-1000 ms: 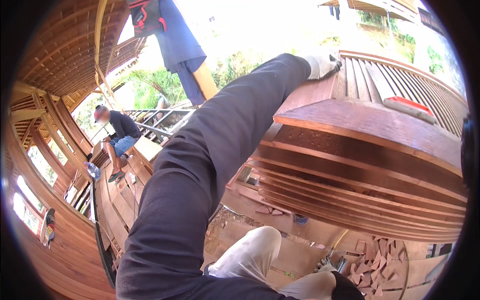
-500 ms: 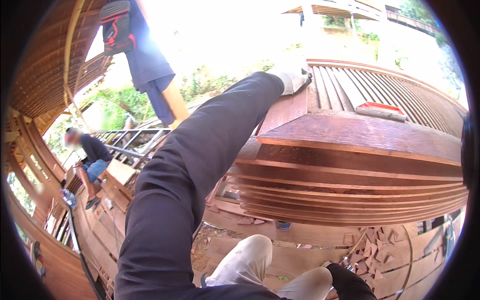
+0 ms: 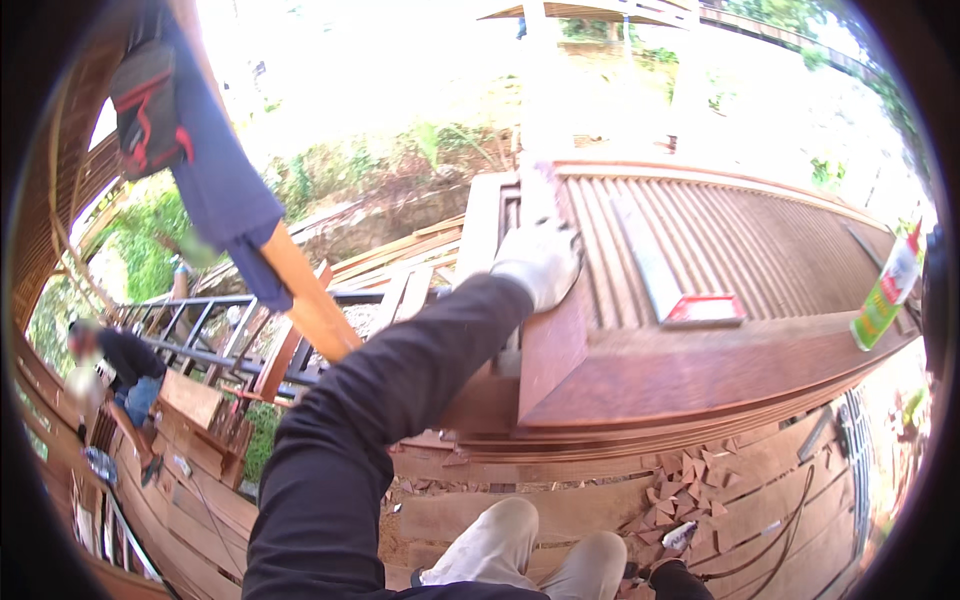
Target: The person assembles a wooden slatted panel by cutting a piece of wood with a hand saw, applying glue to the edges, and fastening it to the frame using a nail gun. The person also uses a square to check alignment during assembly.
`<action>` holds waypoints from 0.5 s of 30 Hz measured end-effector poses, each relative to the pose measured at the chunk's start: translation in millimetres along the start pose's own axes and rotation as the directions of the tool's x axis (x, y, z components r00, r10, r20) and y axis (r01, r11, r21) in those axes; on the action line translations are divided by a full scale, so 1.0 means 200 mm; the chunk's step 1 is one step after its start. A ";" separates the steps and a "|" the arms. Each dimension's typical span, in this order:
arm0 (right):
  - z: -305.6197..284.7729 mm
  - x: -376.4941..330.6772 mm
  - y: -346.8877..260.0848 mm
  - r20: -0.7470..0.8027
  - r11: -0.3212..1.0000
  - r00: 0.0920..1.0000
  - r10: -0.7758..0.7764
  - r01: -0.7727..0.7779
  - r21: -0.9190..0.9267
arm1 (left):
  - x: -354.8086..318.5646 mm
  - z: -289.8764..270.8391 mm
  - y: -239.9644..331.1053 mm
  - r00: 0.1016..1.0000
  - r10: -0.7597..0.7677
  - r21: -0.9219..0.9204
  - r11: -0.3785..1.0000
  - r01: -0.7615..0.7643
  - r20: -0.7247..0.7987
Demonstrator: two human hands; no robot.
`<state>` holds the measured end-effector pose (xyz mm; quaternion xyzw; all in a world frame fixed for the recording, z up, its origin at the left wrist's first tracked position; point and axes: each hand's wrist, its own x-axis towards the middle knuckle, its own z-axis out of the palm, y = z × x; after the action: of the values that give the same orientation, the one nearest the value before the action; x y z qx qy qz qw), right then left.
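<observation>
My left hand [image 3: 540, 262], in a white glove at the end of a black sleeve, reaches up and forward. Its fingers curl over the top corner of a reddish-brown wooden board [image 3: 560, 345] that stands on edge against a slatted wooden panel [image 3: 760, 240]. A long pale straightedge with a red end [image 3: 672, 285] lies on the slats just right of the hand. My right hand is out of the picture. My knees in beige trousers [image 3: 520, 545] show at the bottom.
A green and red bottle [image 3: 885, 292] stands at the right rim. Another person's leg with a blue garment and a red-black pouch [image 3: 205, 165] is at the upper left. A second person crouches at the far left [image 3: 120, 365]. Metal rails [image 3: 200, 340] and wood offcuts [image 3: 700, 480] lie below.
My view has swung, so the slatted panel now fills more of the right side and the bottle has come into sight. My left hand stays on the board's corner.
</observation>
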<state>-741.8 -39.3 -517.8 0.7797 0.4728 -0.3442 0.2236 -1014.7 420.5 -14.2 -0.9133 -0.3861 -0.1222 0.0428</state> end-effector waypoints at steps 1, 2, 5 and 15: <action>-0.04 -0.12 0.03 0.008 0.999 0.999 0.038 -0.038 0.034 | 0.00 0.04 -0.03 0.999 -0.002 -0.037 0.999 0.000 -0.043; -0.07 -0.25 0.06 0.021 0.994 0.997 0.079 -0.080 0.071 | 0.01 0.09 -0.05 0.996 -0.006 -0.075 0.997 0.000 -0.084; -0.21 -0.66 0.11 0.043 0.961 0.980 0.197 -0.201 0.190 | 0.01 0.04 -0.01 0.994 -0.081 -0.185 0.981 0.066 -0.074; -0.70 -1.84 0.12 0.033 0.047 0.957 0.289 -0.049 0.998 | 0.05 0.13 -0.01 0.976 -0.216 -0.236 0.949 0.209 -0.001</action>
<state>-791.8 -170.3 -148.1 0.7980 0.0335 -0.4736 -0.3710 -1004.0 433.8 -37.7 -0.8633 -0.4644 -0.1832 -0.0737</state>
